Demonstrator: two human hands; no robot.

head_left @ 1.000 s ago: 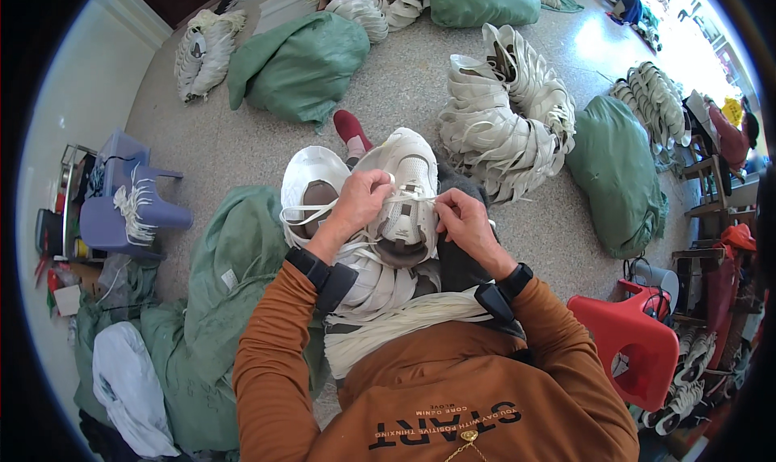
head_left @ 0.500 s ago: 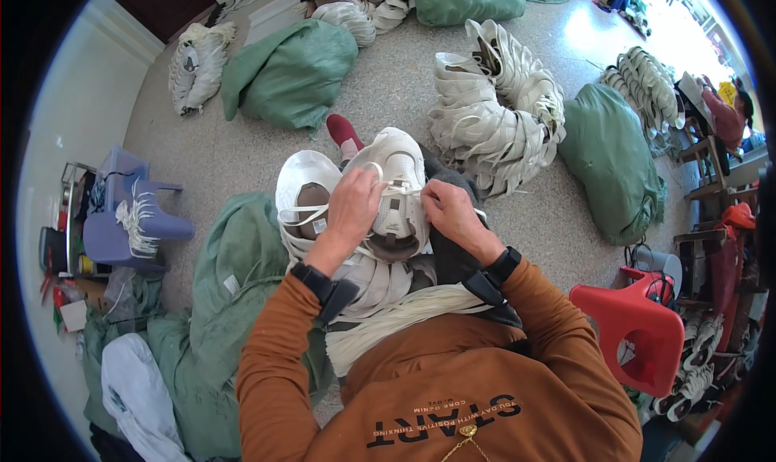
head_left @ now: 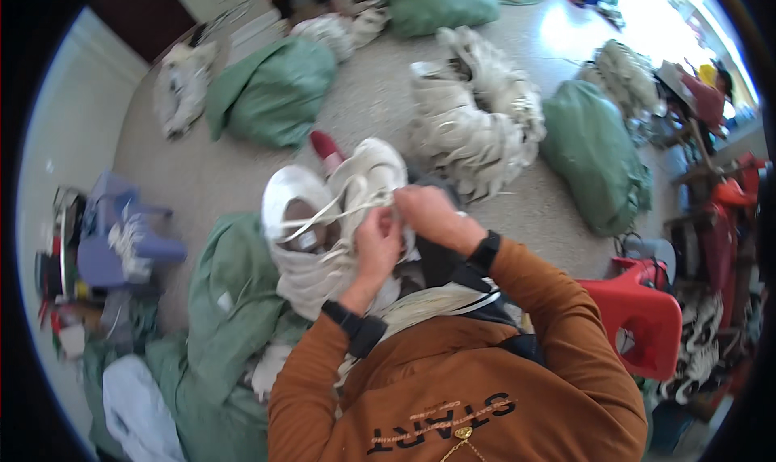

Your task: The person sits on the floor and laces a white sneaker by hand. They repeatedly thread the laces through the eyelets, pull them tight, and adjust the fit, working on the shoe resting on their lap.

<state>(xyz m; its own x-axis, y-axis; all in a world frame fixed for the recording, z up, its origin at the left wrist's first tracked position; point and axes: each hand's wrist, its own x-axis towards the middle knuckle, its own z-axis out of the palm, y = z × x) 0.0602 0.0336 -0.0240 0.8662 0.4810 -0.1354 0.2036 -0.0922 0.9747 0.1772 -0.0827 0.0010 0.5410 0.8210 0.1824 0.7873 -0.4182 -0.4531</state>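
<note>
Two bare hands work close together at the throat of a white shoe upper (head_left: 382, 164), which lies just ahead of them. The left hand (head_left: 376, 240) is narrow, thumb against fingers; the right hand (head_left: 432, 214) is curled tight beside it, and both seem to pinch the pale lace (head_left: 323, 217), though blur hides the exact grip. Left of the left hand sits a second upper (head_left: 277, 189). Tying or tightening appears under way; the next move calls for an even pull.
</note>
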